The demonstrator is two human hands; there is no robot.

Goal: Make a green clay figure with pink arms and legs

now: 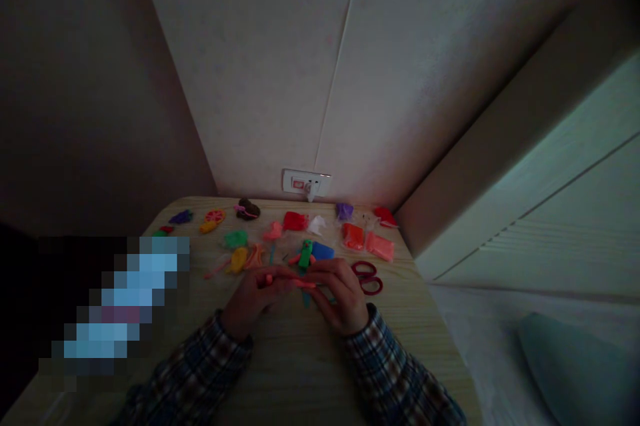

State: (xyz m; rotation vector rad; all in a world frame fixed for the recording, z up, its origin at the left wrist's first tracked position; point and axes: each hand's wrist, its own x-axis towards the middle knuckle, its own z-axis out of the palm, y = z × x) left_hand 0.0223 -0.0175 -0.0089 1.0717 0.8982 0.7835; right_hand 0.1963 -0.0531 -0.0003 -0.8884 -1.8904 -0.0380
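Between my fingers, above the wooden table, is a thin strip of coral-pink modelling clay. My left hand pinches its left end, and my right hand holds the right end. Just behind the hands lies a small green clay figure with pinkish pieces at its sides. A blue clay packet sits beside the figure. Red-handled scissors rest to the right of my right hand, their blades partly hidden by it. A light-blue flat tool shows partly beneath the hands.
Clay packets spread along the back: green, yellow, red, orange-red, pink and purple. Small clay shapes, including a brown one, stand at back left. A wall socket holds a plug.
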